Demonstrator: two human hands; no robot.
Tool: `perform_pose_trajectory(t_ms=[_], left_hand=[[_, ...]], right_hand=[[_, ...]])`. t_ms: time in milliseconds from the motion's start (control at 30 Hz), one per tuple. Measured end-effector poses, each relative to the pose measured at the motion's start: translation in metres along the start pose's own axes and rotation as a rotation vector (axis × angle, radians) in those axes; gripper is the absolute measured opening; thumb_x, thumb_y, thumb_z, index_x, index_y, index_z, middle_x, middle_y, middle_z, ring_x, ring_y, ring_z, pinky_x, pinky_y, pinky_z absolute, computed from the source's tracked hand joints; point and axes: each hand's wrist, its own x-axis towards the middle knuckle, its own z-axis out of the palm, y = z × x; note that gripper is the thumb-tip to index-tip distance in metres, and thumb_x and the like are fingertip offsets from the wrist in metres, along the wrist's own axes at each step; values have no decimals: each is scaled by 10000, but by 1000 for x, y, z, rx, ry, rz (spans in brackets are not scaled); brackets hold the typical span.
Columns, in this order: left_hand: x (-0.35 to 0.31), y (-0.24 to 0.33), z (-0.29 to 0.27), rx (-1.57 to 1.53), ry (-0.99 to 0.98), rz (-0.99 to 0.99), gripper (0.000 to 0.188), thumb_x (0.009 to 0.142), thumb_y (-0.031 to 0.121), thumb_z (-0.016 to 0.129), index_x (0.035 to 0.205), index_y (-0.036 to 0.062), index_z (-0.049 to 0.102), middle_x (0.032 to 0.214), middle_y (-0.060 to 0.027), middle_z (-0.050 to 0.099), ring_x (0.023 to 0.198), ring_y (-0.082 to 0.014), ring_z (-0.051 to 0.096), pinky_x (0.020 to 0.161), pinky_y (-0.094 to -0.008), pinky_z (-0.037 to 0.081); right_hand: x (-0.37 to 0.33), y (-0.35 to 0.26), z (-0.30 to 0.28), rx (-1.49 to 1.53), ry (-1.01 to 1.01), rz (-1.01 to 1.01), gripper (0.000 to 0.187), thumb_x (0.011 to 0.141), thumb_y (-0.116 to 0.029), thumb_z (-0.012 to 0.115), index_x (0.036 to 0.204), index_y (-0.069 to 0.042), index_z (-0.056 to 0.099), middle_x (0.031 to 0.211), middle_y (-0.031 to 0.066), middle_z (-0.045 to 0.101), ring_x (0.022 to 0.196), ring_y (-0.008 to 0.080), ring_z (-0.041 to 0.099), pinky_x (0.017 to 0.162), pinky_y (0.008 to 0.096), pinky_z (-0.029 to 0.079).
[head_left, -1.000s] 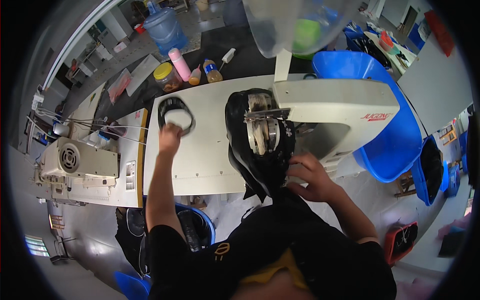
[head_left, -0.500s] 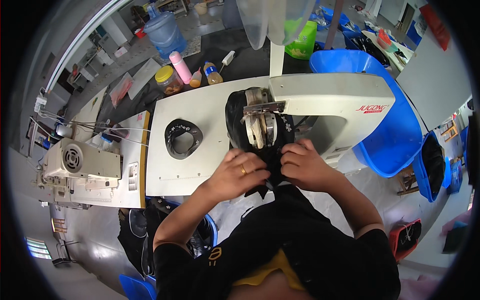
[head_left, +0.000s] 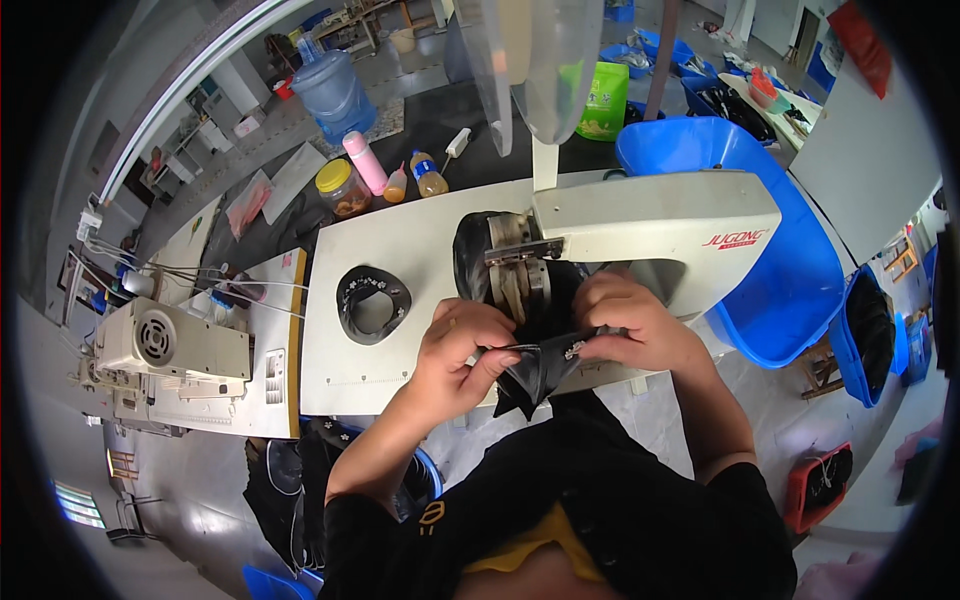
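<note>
A black leather-like piece (head_left: 537,376) with small pale flower decorations hangs in pointed folds between my two hands, in front of the sewing machine (head_left: 650,218). My left hand (head_left: 458,352) pinches one edge of it between thumb and fingers. The opposite edge, by a flower cluster, is gripped by my right hand (head_left: 632,325). Behind my hands, more black material runs under the machine's white roller-like parts (head_left: 522,275); whether it joins the held edges is hard to tell. A separate black ring-shaped piece (head_left: 349,308) with pale flowers lies left on the white table (head_left: 430,240).
A second sewing machine (head_left: 165,340) stands at left. Beyond the table are a yellow-lidded jar (head_left: 342,190), a pink flask (head_left: 365,165) and a small bottle (head_left: 428,175). A large blue tub (head_left: 765,320) sits at right. Black pieces (head_left: 285,500) hang at lower left.
My hands have drawn the edges of the black piece apart and turned its folds up toward me. Thumbs now show on top. The whole view has shifted slightly.
</note>
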Motion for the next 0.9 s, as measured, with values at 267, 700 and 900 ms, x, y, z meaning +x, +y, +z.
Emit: perform_pose_trajectory(t_ms=[267,700,900], left_hand=[[14,-26,12,-602,287,-498,151,858,-27,563,986,20,499,803,16,552,715,-33,482,678,-167,400],[108,-111,-44,247,241,-103,146,835,35,576,970,24,629,873,-138,638,718,-215,591,693,-281,464],[63,-129,-116,601,433,48,82,806,12,559,855,38,619,799,-113,601,778,-287,557,695,-368,424]], right_hand=[[-6,55,43,925,521,489,165,867,-161,591,968,-32,580,910,15,576,841,112,524,749,255,423],[26,184,10,1361,440,27,304,905,-200,493,1165,-45,514,1113,86,571,1020,182,543,854,323,460],[7,140,46,843,891,468,315,913,-216,489,1184,-54,487,1114,76,564,974,176,563,839,325,457]])
